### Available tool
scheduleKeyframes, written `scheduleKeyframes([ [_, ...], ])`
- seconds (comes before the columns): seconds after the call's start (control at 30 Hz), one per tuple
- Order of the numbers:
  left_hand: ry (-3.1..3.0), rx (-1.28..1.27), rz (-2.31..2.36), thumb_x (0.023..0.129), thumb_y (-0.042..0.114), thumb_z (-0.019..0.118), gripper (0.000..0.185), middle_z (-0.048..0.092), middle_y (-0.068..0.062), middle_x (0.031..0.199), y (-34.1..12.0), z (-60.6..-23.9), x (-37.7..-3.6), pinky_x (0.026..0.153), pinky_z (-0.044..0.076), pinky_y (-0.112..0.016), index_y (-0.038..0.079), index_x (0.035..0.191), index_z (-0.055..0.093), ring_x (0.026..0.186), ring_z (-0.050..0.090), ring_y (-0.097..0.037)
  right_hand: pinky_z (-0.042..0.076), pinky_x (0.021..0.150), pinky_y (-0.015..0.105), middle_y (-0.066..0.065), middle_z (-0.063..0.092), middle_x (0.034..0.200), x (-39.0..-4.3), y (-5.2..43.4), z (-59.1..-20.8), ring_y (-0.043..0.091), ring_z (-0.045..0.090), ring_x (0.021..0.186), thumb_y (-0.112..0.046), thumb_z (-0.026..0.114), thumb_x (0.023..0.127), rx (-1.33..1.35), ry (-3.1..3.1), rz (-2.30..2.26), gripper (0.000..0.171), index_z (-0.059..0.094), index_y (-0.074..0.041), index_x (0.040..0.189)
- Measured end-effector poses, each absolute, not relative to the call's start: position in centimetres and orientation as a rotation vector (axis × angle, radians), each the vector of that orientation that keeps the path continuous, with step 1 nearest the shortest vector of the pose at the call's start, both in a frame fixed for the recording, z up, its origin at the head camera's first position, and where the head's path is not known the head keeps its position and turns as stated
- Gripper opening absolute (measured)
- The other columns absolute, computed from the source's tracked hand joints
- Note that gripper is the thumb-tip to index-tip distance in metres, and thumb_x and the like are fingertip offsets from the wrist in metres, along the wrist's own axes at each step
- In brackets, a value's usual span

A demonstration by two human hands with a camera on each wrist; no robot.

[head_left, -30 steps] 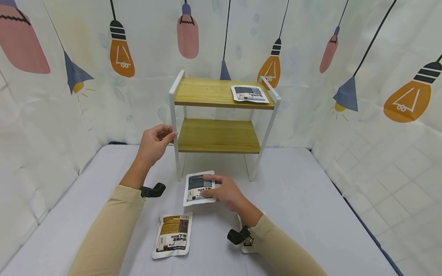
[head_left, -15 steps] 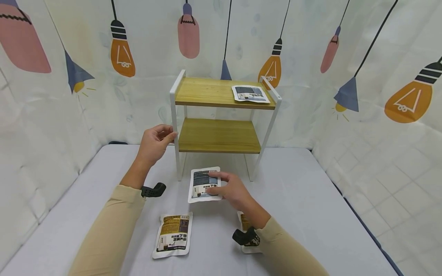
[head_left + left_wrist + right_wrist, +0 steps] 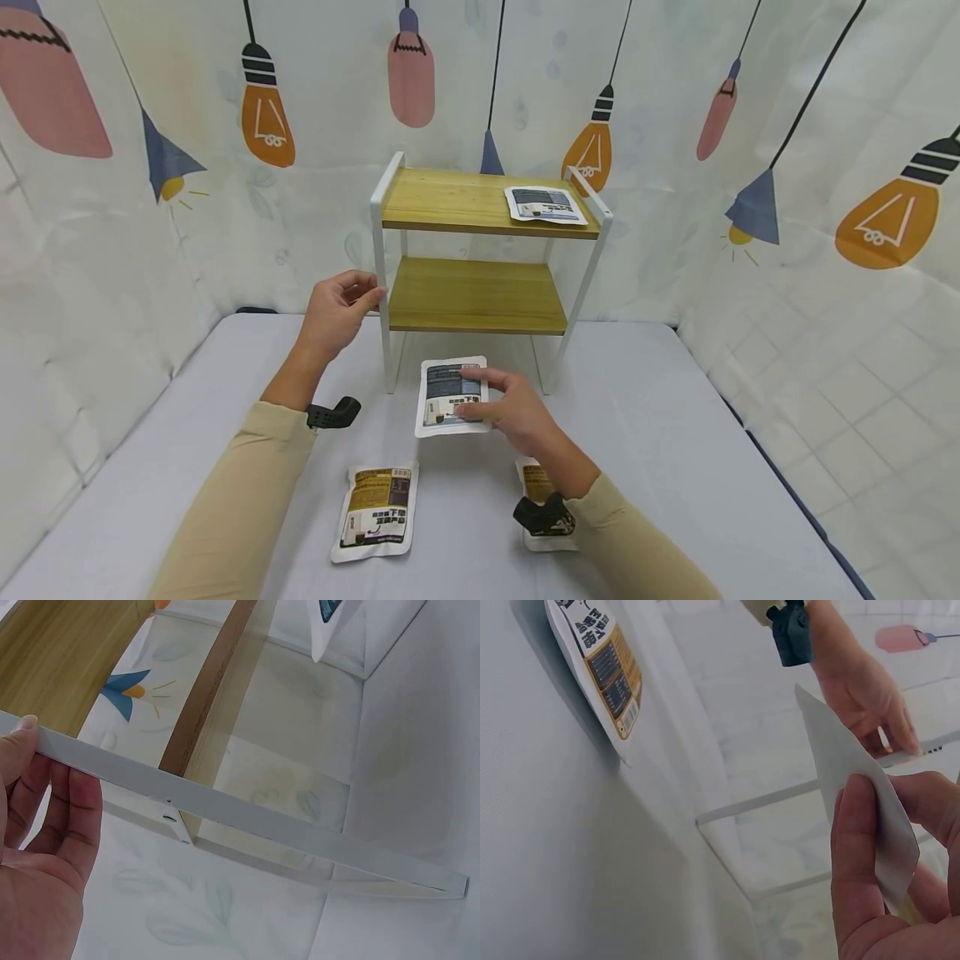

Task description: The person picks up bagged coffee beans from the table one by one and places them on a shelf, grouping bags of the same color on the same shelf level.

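Note:
My left hand [image 3: 335,318] pinches the white left post of a two-tier wooden shelf rack [image 3: 476,293]; in the left wrist view the thumb [image 3: 22,739] lies on one side of the post [image 3: 247,811] and curled fingers on the other. My right hand [image 3: 517,412] holds a white-edged pouch with a blue label [image 3: 442,396] by its right edge, above the table before the rack. In the right wrist view the pouch's plain white back [image 3: 838,754] shows between thumb and fingers. Another blue-label pouch [image 3: 545,205] lies on the top board, at its right end.
A pouch with a brown-yellow label [image 3: 377,511] lies on the white table [image 3: 660,467] at the front left. A second brown-yellow pouch [image 3: 537,483] lies to its right, partly under my right wrist. White curtains with printed lamps [image 3: 337,208] surround the table.
My right hand has moved right and slightly towards the rack with the blue-label pouch. More of the brown-yellow pouch beneath that wrist shows. My left hand stays at the post.

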State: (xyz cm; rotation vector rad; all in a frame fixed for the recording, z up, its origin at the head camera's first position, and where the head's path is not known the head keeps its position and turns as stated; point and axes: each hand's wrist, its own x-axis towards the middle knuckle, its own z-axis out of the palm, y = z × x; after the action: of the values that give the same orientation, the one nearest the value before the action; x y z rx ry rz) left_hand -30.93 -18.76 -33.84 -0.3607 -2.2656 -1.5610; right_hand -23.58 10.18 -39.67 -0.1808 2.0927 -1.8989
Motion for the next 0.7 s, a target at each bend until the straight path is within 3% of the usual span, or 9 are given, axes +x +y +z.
scheduleKeyframes([
  [0.7, -2.298, -0.334, -1.538, 0.100, 0.027, 0.068, 0.030, 0.068, -0.014, 0.107, -18.7, -33.8, -31.1, 0.090, 0.060, -0.027, 0.001, 0.114, 0.068, 0.094, 0.068, -0.007, 0.061, 0.081, 0.028, 0.015, 0.059, 0.140, -23.1, 10.5, -36.9, 0.021, 0.070, 0.103, 0.004, 0.080, 0.084, -0.265, 1.989, -1.966, 0.065, 0.061, -0.015, 0.143],
])
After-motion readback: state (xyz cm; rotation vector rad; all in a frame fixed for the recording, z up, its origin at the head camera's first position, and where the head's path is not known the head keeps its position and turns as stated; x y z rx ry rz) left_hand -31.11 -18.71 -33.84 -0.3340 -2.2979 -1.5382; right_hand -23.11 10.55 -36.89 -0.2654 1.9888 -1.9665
